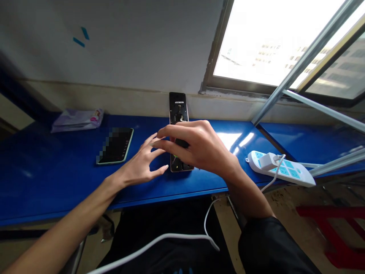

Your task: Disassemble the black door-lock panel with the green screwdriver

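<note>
A long black panel (178, 99) with exposed inner parts, small screws and a white label lies on the blue table, its far end close to the wall. My right hand (196, 142) is over its middle and covers much of it. The fingers of this hand are curled round, and a dark rounded piece shows between them; its kind is hidden. Just left of the panel, my left hand (145, 161) hovers with fingers spread and nothing in them. Its fingertips come close to those of my right hand; whether they touch, I cannot tell.
On the blue table (76, 182) lie a phone (115, 146) to the left and a purple-white soft packet (76, 120) by the wall. A white power strip (285, 169) with a plugged-in charger (268, 161) is at right. A white cable (159, 239) crosses my lap. Metal bars (308, 57) stand before the window.
</note>
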Demonstrator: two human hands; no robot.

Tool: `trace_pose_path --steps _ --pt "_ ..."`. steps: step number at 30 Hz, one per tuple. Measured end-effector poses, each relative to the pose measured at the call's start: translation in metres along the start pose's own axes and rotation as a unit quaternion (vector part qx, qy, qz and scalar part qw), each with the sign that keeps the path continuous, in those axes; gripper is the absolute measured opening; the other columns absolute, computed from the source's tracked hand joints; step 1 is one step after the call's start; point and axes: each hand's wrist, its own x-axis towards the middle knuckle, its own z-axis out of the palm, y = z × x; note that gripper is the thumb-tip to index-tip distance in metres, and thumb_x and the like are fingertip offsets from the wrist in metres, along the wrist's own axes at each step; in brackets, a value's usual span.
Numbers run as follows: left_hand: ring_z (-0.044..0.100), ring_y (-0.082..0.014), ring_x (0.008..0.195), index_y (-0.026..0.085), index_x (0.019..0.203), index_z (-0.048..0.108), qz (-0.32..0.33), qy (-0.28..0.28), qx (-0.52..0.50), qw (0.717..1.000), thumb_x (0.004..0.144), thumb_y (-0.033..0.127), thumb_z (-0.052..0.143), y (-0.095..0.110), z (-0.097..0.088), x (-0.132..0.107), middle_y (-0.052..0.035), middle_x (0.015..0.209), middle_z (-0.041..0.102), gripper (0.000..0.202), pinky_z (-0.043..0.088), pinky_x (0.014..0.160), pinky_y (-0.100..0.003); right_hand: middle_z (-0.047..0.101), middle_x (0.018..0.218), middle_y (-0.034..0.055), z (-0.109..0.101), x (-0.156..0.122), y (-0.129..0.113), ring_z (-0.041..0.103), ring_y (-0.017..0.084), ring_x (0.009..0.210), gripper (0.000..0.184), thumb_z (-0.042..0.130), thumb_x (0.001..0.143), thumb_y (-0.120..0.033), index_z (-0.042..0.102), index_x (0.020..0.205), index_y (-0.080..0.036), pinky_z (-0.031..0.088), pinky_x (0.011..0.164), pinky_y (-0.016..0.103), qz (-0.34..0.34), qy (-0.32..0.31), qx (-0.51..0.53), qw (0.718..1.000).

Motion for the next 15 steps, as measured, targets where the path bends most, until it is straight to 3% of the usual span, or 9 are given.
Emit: trace_pose_path --steps 2,5,10,13,15 --pt "0.024 -0.046 0.157 0.027 0.14 0.063 0.009 -0.007 -0.002 1.0 0.09 0.048 0.068 0.001 0.0 -0.001 -0.0079 0.168 0.037 0.054 0.032 0.126 -0.064 0.08 0.104 0.0041 -0.002 0.0 0.001 0.072 0.016 0.087 0.027 0.055 0.105 -0.036 0.076 0.114 -0.021 0.053 0.078 0.027 -0.011 -0.013 0.02 1.0" --pt "0.022 -0.0471 0.157 0.028 0.142 0.064 0.013 -0.009 -0.014 1.0 0.091 0.047 0.068 0.003 0.001 -0.002 -0.0074 0.171 0.029 0.055 0.029 0.127 -0.066 0.079 0.116 0.0063 -0.007 -0.003 -0.001 0.073 0.016 0.091 0.032 0.05 0.106 -0.026 0.069 0.13 -0.018 0.055 0.082 0.028 -0.022 -0.026 0.045 0.998" --pt "0.016 -0.0454 0.16 0.031 0.149 0.058 0.022 -0.016 -0.021 0.999 0.093 0.043 0.066 0.006 0.001 -0.004 -0.009 0.173 0.024 0.058 0.026 0.127 -0.068 0.076 0.106 0.0031 -0.01 -0.011 -0.007 0.069 0.015 0.085 0.05 0.05 0.097 -0.011 0.058 0.144 -0.022 0.055 0.076 0.028 -0.028 -0.04 0.053 0.997" --pt "0.016 -0.0439 0.16 0.031 0.15 0.057 0.019 -0.015 -0.02 0.999 0.092 0.039 0.067 0.007 0.002 -0.004 -0.0095 0.172 0.027 0.06 0.026 0.127 -0.068 0.075 0.111 0.0044 -0.009 -0.013 -0.01 0.07 0.016 0.092 0.054 0.05 0.089 -0.007 0.062 0.14 -0.02 0.054 0.077 0.028 -0.026 -0.037 0.047 0.998" --pt "0.017 -0.0434 0.16 0.03 0.15 0.057 0.019 -0.016 -0.021 0.999 0.092 0.039 0.067 0.008 0.002 -0.004 -0.0099 0.172 0.027 0.06 0.026 0.127 -0.066 0.076 0.109 0.0051 -0.007 -0.013 -0.01 0.07 0.016 0.089 0.043 0.053 0.09 -0.009 0.069 0.128 -0.018 0.053 0.075 0.028 -0.018 -0.012 0.037 0.999"
